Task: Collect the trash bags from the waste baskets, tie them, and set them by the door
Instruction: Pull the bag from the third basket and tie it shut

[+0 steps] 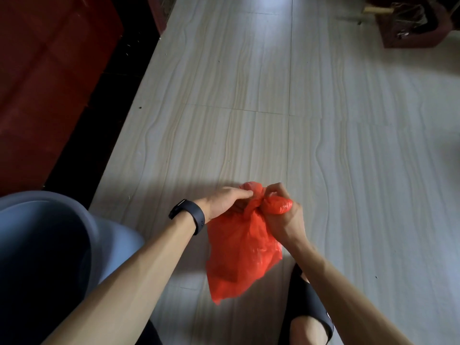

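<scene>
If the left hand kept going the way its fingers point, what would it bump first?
Probably the twisted neck of the red plastic bag, which the left hand is pinching; just past it is the right hand.

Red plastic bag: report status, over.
Left hand and right hand each grip a twisted end. Red plastic bag hangs between them, neck cinched. Nothing blocking it.

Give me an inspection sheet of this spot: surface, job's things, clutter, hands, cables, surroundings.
Surface: pale tiled floor, small specks near its left edge.
Job's things: red bag, top being knotted; grey-blue basket at lower left.
Clutter: nothing seen.
Hands: left hand and right hand both grip the bag's twisted top.
Cables: nothing seen.
Surroundings: red wooden panel left; brown furniture far right; black slipper below.
</scene>
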Tool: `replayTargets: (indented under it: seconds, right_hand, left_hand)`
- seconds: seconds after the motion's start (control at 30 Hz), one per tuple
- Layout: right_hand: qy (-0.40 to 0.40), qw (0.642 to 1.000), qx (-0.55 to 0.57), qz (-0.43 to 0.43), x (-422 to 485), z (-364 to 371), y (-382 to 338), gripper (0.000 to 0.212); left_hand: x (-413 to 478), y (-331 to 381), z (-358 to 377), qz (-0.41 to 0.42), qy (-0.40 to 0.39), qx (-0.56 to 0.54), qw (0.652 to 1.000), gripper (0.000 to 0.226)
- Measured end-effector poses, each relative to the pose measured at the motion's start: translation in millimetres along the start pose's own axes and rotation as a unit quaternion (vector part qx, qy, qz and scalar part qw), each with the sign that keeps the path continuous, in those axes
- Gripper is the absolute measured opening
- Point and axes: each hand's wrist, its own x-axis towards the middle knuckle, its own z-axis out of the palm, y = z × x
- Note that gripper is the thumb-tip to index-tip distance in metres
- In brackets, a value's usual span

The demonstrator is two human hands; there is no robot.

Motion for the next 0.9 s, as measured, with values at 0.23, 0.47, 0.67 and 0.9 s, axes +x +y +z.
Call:
replayTargets:
  seconds: [0.23,0.47,0.67,0.9]
  right_hand:
    - [-0.032,0.999,0.040,0.018,6,-8,-8,0.024]
    - [-0.130,0.986,0.109,-0.008,9,-15,-9,0.027]
    - [-0.189,0.958,0.213,0.026,8,-16,-14,0.017]
    - [-0.175,0.915,0.323,0.164,4,-15,-16,0.019]
  left_hand:
    - [1,-17,2,0.018,0.011,0.045,0.999,0.032]
    - [-6,-22,-3,0.028,0.015,-0.019,0.999,0.021]
    - [-5,-34,-1,0.064,0.070,-0.037,0.995,0.010]
    - [-6,-41,5,0.139,0.167,0.088,0.972,0.010]
